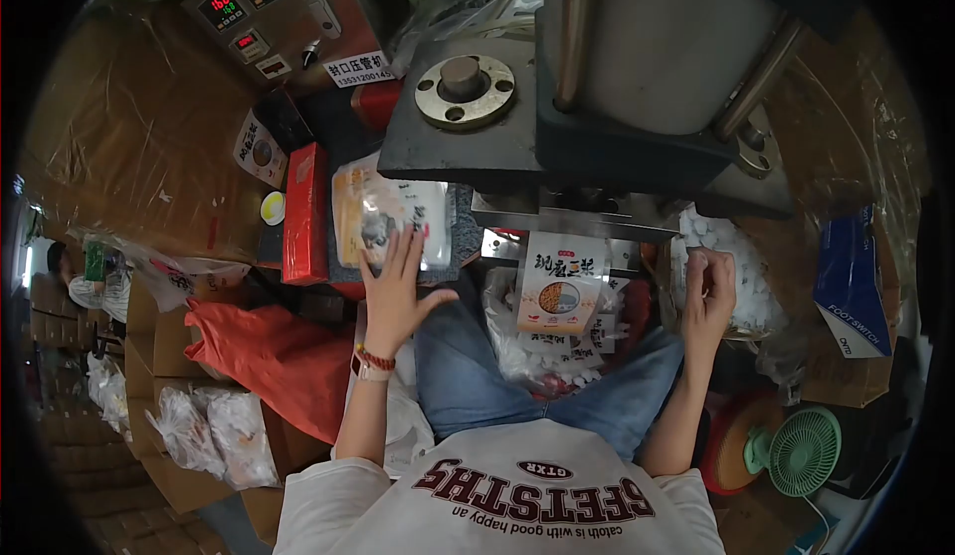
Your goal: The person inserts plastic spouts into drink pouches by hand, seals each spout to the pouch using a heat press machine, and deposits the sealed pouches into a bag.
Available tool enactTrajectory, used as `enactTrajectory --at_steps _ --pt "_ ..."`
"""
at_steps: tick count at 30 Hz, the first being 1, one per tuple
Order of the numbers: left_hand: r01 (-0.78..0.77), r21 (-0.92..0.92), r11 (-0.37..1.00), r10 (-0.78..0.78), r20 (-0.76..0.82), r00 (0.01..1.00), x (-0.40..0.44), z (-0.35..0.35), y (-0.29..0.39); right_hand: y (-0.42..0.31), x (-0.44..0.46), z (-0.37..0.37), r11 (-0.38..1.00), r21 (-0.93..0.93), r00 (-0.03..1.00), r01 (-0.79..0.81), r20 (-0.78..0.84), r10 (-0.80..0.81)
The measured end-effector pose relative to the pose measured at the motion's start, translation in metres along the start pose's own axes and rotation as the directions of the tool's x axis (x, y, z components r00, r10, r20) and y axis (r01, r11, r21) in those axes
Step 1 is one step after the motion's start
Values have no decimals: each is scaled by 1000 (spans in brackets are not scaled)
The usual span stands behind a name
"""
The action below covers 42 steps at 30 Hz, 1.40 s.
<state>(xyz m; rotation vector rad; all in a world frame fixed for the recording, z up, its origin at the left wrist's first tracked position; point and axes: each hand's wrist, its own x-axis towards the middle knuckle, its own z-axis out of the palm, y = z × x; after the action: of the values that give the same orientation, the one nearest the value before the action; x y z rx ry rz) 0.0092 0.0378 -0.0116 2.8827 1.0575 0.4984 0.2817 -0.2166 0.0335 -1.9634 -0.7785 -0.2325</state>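
My left hand (398,281) lies open, its fingers spread over the near edge of a stack of printed plastic pouches (350,219) left of the machine. My right hand (708,291) is closed with curled fingers beside a container of small white plastic pieces (741,272); whatever it holds, if anything, is hidden. Between the hands, one printed pouch (559,291) hangs at the front of the sealing machine (577,219). Beneath it, more pouches (582,348) lie in a clear plastic bag between my legs.
A control box (288,28) with lit red and green digits stands at the back left. A red box (305,212) sits left of the stack. To the right are a blue foot switch box (848,281) and a green fan (804,451). Orange cloth (279,366) drapes at left.
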Motion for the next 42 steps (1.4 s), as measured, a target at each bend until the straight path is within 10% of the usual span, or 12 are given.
enactTrajectory --at_steps 4,10,18,22,24,28,32,34,36,38,39,42 --pt "-67 -327 943 60 -32 998 -32 -8 6 -49 -23 -2 784 568 962 -250 241 132" --pt "-170 -567 806 57 -211 976 -36 -49 61 -102 -38 24 842 215 790 495 290 -539" --pt "-430 -637 640 375 -229 898 -30 -70 90 -106 -35 4 828 384 737 408 398 -547" --pt "229 -847 480 117 320 940 -16 -10 107 -90 -24 -13 978 191 923 88 353 -152" --pt "530 -847 36 40 531 847 -2 4 115 -76 -16 -26 977 134 981 164 84 -176" --pt "508 -827 -243 12 521 854 30 18 126 -35 9 -19 993 -115 998 -39 35 43" --pt "533 -774 -342 12 564 826 38 29 126 27 11 12 807 -536 968 250 155 -197" --pt "567 -793 -224 42 574 818 35 34 110 26 5 9 849 -493 975 193 194 -108" --pt "370 -884 284 -69 367 928 40 25 96 29 6 5 862 -459 972 217 180 -149" --pt "206 -389 898 -229 -14 973 43 -13 73 33 4 -2 933 -347 977 97 210 -23" --pt "93 129 987 -51 -297 953 40 -22 60 32 2 -3 934 -344 977 95 211 -21" --pt "-15 8 1000 15 -53 998 3 1 1 15 0 -12 983 -184 1000 -3 22 7"
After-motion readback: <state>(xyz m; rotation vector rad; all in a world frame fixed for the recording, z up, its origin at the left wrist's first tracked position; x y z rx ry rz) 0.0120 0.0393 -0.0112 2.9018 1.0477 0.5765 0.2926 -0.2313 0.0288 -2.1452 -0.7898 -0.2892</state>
